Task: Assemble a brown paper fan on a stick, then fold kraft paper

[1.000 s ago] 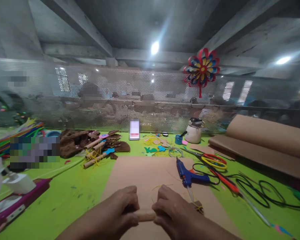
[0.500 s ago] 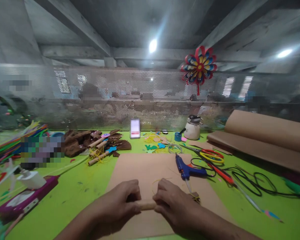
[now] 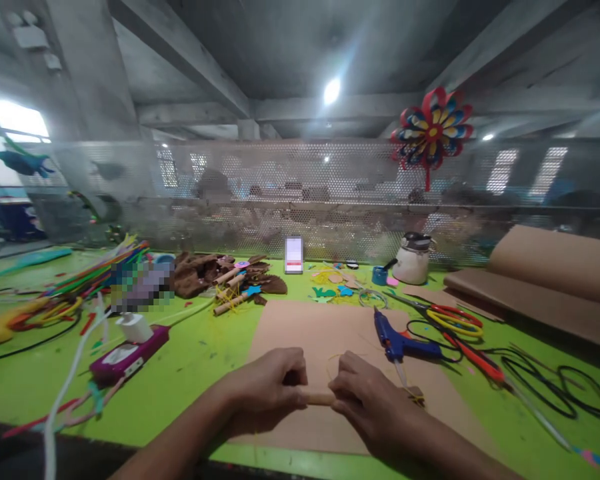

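Pinching a brown roll from both ends in the head view, the left hand and right hand have their fingers curled closed on it. The roll spans the gap between the hands, above a paper sheet on the green table; whether it touches the sheet cannot be told. A blue glue gun lies just beyond the right hand. To the left is a purple power strip with a white plug; a phone stands upright farther back.
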A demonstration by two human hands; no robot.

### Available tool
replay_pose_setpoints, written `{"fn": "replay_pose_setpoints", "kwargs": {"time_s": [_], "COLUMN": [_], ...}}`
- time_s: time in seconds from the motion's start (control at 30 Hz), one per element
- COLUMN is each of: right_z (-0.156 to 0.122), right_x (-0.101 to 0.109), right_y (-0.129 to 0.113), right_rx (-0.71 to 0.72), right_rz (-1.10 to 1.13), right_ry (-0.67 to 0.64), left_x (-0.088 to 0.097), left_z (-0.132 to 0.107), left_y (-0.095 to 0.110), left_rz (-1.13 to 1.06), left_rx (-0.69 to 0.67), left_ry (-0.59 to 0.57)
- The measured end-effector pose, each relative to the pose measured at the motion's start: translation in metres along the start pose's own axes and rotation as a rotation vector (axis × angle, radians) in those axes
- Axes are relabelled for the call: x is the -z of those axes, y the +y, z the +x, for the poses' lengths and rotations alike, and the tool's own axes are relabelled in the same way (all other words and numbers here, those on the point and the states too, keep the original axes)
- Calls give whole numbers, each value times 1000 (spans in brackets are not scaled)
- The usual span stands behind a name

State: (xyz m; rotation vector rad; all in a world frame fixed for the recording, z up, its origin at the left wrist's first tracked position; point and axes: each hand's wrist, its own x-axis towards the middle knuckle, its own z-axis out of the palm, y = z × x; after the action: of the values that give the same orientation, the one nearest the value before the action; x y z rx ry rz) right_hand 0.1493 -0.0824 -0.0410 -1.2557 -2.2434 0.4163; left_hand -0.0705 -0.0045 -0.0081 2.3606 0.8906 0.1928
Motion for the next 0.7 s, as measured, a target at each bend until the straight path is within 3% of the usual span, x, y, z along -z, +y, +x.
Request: {"fn": "replay_pose_setpoints", "kwargs": {"time_s": [0.23,0.47,0.7], "right_z": [0,1,1], "right_x": [-1,-2,-4], "right_y": [1,1,4], "right_rx": [-3,13,32], "right_rz": [6,12,8], "right_ry": [30,43,46], "left_x": [0,4,2], "left_z": [1,0,-2], "left_y": [1,-4,0], "left_rz": [-36,-191,-67], "left_rx": [54,77,110], "left_ry": [9,-67,-5]}}
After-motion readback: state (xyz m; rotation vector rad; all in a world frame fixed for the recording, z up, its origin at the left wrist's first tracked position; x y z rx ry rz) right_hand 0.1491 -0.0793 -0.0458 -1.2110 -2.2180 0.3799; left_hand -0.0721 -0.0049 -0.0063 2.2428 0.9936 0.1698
